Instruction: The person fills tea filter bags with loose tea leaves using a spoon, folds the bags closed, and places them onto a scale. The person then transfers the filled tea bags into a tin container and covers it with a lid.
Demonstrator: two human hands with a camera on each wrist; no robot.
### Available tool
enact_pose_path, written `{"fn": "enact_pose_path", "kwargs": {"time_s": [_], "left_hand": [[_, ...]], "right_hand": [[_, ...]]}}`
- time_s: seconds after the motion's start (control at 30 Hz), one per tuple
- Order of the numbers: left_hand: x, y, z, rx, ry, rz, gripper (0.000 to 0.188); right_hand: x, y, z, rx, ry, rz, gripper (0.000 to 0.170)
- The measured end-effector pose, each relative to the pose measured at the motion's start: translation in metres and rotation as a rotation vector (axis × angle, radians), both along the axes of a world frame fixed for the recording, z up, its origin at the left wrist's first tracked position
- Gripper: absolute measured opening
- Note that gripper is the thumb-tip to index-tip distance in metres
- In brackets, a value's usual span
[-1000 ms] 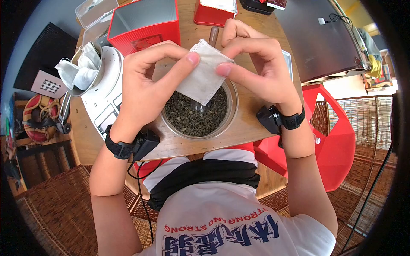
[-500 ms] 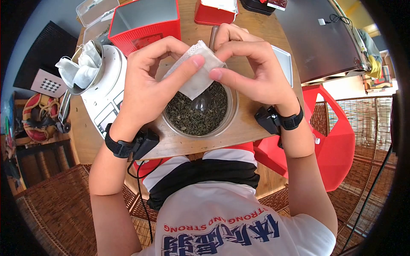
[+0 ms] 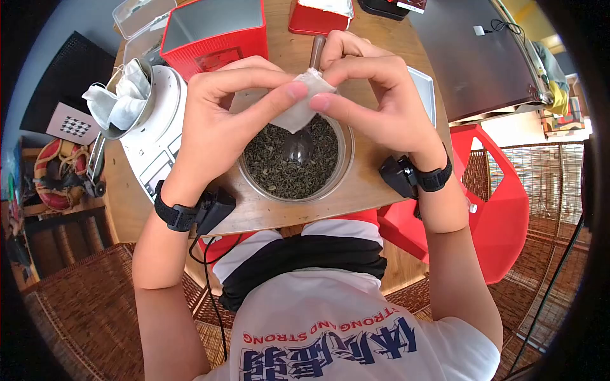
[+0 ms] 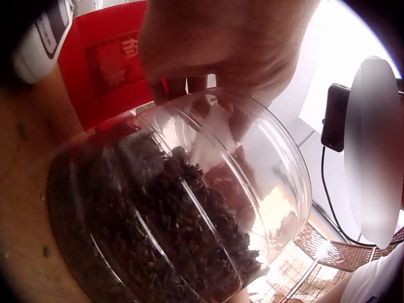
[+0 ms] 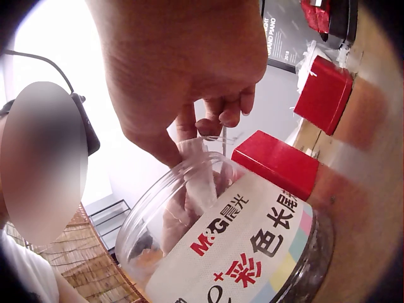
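Observation:
A small white tea filter bag (image 3: 294, 118) is pinched at its upper edge between both hands, over a clear plastic jar (image 3: 349, 166). My left hand (image 3: 232, 114) grips its left side, thumb on the near face. From the right, my right hand (image 3: 384, 101) pinches the same edge with thumb and fingers, and the edge looks bunched there. Dark dried tea leaves (image 3: 279, 178) fill the lower part of the jar. A scoop with a brown handle (image 3: 317, 54) leans in it, its rounded clear bowl (image 3: 297, 151) lying on the leaves. In the right wrist view the jar carries a printed label (image 5: 243, 243).
At the left stands a white kitchen scale (image 3: 166, 127) beside a metal pan holding several white bags (image 3: 127, 101). Behind are an open red tin (image 3: 216, 51), a smaller red box (image 3: 318, 22) and clear containers (image 3: 143, 25). A pale tray (image 3: 422, 95) lies right.
The bag, earlier spread flat toward the head camera, has tipped so that less of its face shows. Its top edge has bunched between the thumbs, and both hands have shifted slightly.

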State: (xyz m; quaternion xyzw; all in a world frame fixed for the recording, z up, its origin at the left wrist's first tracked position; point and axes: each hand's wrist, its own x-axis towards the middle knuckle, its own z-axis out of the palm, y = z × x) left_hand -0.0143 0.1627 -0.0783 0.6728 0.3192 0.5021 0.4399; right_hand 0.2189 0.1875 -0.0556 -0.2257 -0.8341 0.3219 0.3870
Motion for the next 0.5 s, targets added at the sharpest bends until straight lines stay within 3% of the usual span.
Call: {"fn": "enact_pose_path", "kwargs": {"time_s": [0.3,0.43,0.5], "left_hand": [[0.0026,-0.0006,0.0039,0.018,-0.058,0.042,0.034],[-0.001,-0.0009,0.0032,0.007,-0.077,0.049,0.031],[-0.0057,0.0011,0.0016,-0.126,-0.244,-0.109,0.029]], "right_hand": [[-0.0036,0.0025,-0.0042,0.136,0.017,-0.03,0.017],[-0.0045,0.003,-0.0065,0.104,0.029,-0.052,0.017],[-0.0034,0.003,-0.0074,0.056,0.071,-0.059,0.02]]}}
